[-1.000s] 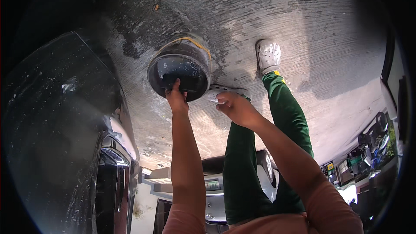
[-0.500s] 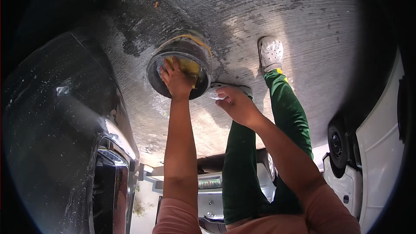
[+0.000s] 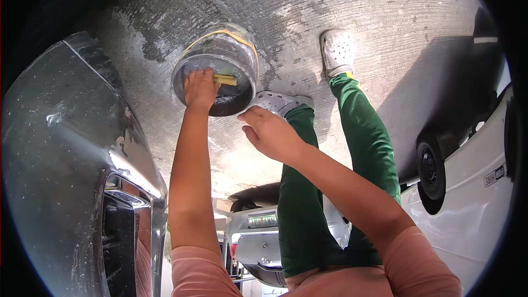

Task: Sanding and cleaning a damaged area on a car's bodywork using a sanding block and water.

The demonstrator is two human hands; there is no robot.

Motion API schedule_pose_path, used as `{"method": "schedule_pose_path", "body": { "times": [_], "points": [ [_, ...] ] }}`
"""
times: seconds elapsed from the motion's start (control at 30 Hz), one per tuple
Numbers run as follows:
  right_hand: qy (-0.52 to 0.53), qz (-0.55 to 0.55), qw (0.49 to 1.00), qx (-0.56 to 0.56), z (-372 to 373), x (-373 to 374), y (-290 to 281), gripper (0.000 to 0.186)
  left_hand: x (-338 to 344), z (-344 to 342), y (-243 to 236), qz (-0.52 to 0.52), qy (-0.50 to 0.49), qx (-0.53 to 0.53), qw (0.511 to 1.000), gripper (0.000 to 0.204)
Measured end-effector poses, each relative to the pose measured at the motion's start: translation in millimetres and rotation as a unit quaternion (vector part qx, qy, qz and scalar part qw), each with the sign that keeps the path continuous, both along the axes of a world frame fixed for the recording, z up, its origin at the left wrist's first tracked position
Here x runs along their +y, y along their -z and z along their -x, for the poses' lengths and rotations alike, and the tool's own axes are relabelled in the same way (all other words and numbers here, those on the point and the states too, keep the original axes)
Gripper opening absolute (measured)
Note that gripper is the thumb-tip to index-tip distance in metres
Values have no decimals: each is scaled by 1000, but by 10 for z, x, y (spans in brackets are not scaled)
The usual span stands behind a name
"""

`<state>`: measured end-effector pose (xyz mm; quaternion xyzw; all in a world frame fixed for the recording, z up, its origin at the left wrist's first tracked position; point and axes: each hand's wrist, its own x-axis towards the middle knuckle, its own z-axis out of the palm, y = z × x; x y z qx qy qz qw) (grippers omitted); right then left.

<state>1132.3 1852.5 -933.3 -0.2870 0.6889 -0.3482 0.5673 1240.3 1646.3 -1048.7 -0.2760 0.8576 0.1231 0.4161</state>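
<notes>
A dark bucket (image 3: 180,83) with a yellow band around its outside stands on the concrete, its mouth facing me. My left hand (image 3: 201,89) is inside the mouth, fingers curled over one end of a yellow sponge (image 3: 225,80). The sponge's other end sticks out to the right of that hand, looking narrow or folded. How far the fingers wrap under it is hidden. Just outside the bucket's near right rim hovers my right hand (image 3: 272,133), empty, with its fingers loosely bent and the thumb apart.
On the left is a dark, wet-looking car body (image 3: 60,132) speckled with drops. My feet, in pale clogs (image 3: 337,52), stand right of the bucket. A white vehicle (image 3: 467,187) with a dark wheel (image 3: 430,162) is at the right; a silver car (image 3: 258,242) shows behind my legs.
The yellow sponge went from broad and flat under my left hand to a narrow strip in its grasp. My right hand came left, closer to the bucket's rim. The view shifted slightly.
</notes>
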Motion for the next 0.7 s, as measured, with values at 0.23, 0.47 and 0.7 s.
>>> {"method": "schedule_pose_path", "body": {
  "times": [0.23, 0.47, 0.7],
  "points": [
    [-250, -102, 896, 352, -697, -976, 1044, 29, -178, 15, 136, 48, -65, 79, 994, 30],
    [-234, -93, 934, 252, -608, -1096, 1574, 47, -10, -49, -101, 27, -107, 139, 984, 28],
    [-256, -12, 946, 201, -342, -958, 998, 28, -60, -194, -619, 15, -303, 157, 940, 27]
  ]
}}
